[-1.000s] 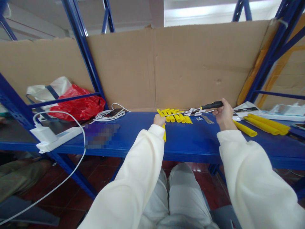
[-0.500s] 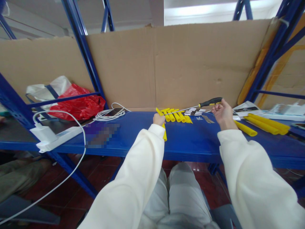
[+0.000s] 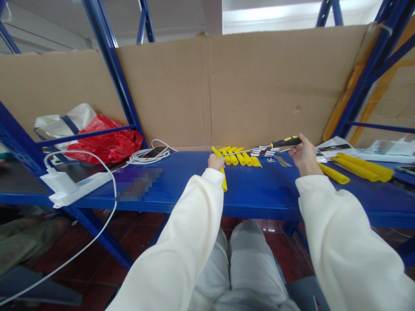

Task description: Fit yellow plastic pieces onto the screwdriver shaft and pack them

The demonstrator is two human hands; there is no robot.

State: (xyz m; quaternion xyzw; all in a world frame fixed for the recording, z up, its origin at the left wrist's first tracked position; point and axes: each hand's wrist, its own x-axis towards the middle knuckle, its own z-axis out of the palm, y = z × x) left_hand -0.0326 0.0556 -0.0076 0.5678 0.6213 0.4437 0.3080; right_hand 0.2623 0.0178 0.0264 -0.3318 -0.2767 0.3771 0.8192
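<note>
My right hand (image 3: 304, 152) is closed around the end of a screwdriver (image 3: 285, 141) with a black and yellow handle. Its long thin shaft points left, and the tip reaches my left hand (image 3: 216, 162). That hand is wrapped round a yellow tube (image 3: 224, 181), which sticks out above and below the fist. Whether the tip enters the tube or only touches it is hidden by the fingers. Just right of the fist lies a row of several yellow tubes (image 3: 241, 158). Black-and-white strips (image 3: 263, 152), small white pieces (image 3: 271, 160) and flat grey strips (image 3: 283, 161) lie beneath the screwdriver.
More yellow tubes (image 3: 363, 167) lie at the right of the blue shelf (image 3: 259, 190), near printed papers (image 3: 337, 147). On the left are a red bag (image 3: 106, 140), a coiled white cable (image 3: 149, 155) and a power strip (image 3: 84, 188). A cardboard sheet (image 3: 253, 86) stands behind.
The screwdriver handle has turned about its length, with more yellow facing me, and dropped slightly. My right-hand fingers have shifted on it. My left hand and the tube stay put.
</note>
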